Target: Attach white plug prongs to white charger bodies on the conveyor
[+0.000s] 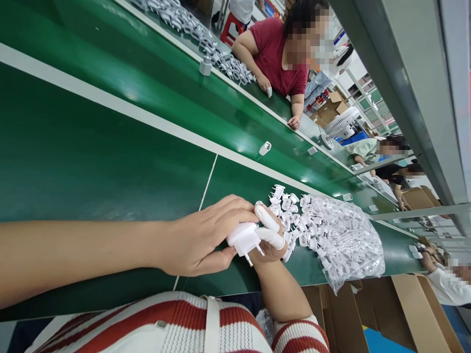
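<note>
Green tabletop (110, 147) spans the frame; at lower centre both hands, left (198, 235) and right (270, 240), grip a white charger plug (243, 239), prongs outward, beside the bagged pile of plugs (331, 235) for easy reach.

White plastic charger plug (243, 238) was smooth and matt, with bare shiny metal pins. Two fingers (268, 219) of the right hand (270, 242) wore smooth white rubbery cots. Green conveyor belt (110, 147) was glossy, showing glare. Clear plastic bag (349, 245) at the belt's near edge was crinkled and shiny. Brown cardboard box (415, 314) was matt.
</note>
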Motion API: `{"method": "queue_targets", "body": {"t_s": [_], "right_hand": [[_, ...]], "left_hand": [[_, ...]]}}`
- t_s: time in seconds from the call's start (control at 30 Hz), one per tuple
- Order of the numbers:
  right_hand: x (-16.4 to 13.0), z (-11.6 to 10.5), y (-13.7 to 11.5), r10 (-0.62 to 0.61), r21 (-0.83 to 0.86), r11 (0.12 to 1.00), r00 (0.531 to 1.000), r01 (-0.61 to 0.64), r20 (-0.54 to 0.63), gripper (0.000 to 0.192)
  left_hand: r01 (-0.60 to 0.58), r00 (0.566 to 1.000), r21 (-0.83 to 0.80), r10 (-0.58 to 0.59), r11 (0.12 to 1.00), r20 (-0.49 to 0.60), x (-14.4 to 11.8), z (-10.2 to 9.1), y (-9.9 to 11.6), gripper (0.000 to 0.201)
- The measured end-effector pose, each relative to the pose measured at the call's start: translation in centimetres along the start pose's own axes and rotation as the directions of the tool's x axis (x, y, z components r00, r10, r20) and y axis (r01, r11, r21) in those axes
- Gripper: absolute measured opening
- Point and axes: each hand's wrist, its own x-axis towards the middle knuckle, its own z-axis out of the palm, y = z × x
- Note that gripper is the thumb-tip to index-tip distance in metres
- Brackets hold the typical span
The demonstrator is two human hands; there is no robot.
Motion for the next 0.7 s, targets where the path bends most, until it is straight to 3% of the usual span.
{"method": "queue_targets", "body": {"t_s": [0.13,0.2,0.27,0.3,0.37,0.43,0.47,0.53,0.6,0.63,0.7], "right_hand": [[1.8,-0.2,-1.6,-0.269,0.037,0.957,0.928,0.287,-0.258,0.035],[2.8,-0.5,-2.3,-0.259,0.033,0.961,0.937,0.274,-0.235,0.042],[3.9,-1.1,-2.4,-0.141,0.022,0.989,0.977,0.146,-0.157,0.048],[4.4,-1.6,-2.1,-0.058,-0.001,0.998,0.990,0.059,-0.126,0.050],[5.2,-2.6,-1.0,0.101,-0.095,0.989,0.991,-0.110,-0.086,0.049],[5.6,-3.5,0.4,0.209,-0.250,0.944,0.976,-0.216,-0.055,0.042],[5.6,-3.8,1.0,0.254,-0.334,0.909,0.967,-0.249,-0.030,0.040],[5.5,-4.2,1.7,0.374,-0.479,0.822,0.926,-0.308,0.046,0.039],[5.2,-4.2,1.7,0.508,-0.579,0.741,0.847,-0.340,0.153,0.044],[5.1,-4.0,1.5,0.554,-0.617,0.714,0.806,-0.330,0.211,0.047],[5.0,-3.6,1.2,0.605,-0.686,0.676,0.734,-0.269,0.308,0.048]], "left_hand": [[-0.018,1.000,-0.021,0.018,1.000,0.009,-0.3,0.1,-0.3,0.053],[0.074,0.997,-0.083,-0.075,0.994,-0.010,-0.4,0.2,-1.3,0.048],[0.273,0.953,-0.203,-0.293,0.940,-0.073,-0.2,0.0,-2.8,0.041],[0.380,0.897,-0.288,-0.427,0.879,-0.118,0.0,-0.2,-3.7,0.040],[0.523,0.712,-0.480,-0.671,0.704,-0.209,0.7,-1.2,-5.1,0.038],[0.546,0.529,-0.645,-0.817,0.535,-0.229,1.6,-2.5,-5.8,0.031],[0.541,0.476,-0.698,-0.855,0.469,-0.206,2.1,-3.2,-5.8,0.026],[0.532,0.437,-0.762,-0.891,0.368,-0.125,2.8,-4.5,-5.6,0.017],[0.535,0.390,-0.794,-0.918,0.289,-0.072,3.3,-5.6,-5.8,0.019],[0.544,0.309,-0.798,-0.946,0.260,-0.098,3.5,-6.1,-6.2,0.023],[0.565,0.244,-0.791,-0.963,0.237,-0.115,4.2,-7.0,-7.6,0.027]]}}
